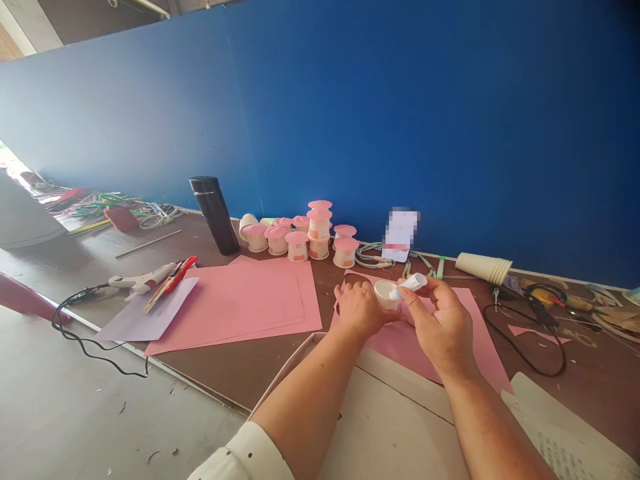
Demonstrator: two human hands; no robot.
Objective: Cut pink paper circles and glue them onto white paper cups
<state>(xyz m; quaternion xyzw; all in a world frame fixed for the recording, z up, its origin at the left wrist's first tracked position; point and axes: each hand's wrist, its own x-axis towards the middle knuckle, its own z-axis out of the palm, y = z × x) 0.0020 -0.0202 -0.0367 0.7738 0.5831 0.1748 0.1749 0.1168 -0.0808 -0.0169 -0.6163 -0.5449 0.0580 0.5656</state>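
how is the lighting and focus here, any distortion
Head view: daylight blows out the far left; the blue wall darkens top right; the wide lens tilts and stretches the table; a card is pixelated; left hand, right hand, white cup and white tube look sharp.

On the brown wooden bench [280,360], a stack of large pink paper sheets [240,300] lies left of centre. A pale lilac paper sheet [145,313] touches its left edge, with a white glue gun [143,278] and a red-handled cutter [175,275] at that sheet's far edge. Behind the stack stands a black cylindrical flask [214,215]; to its right is a cluster of small paper cups with round pink tops [300,237] - some stacked. Farther right a stack of white paper cups [484,267] lies on its side, with a black cable [530,333] in front. Right of the pink stack, both hands are above a single pink paper sheet [480,333] - the left hand [357,308] holds a small white paper cup [386,293], and the right hand [443,320] holds a white glue tube [413,283] at its rim.
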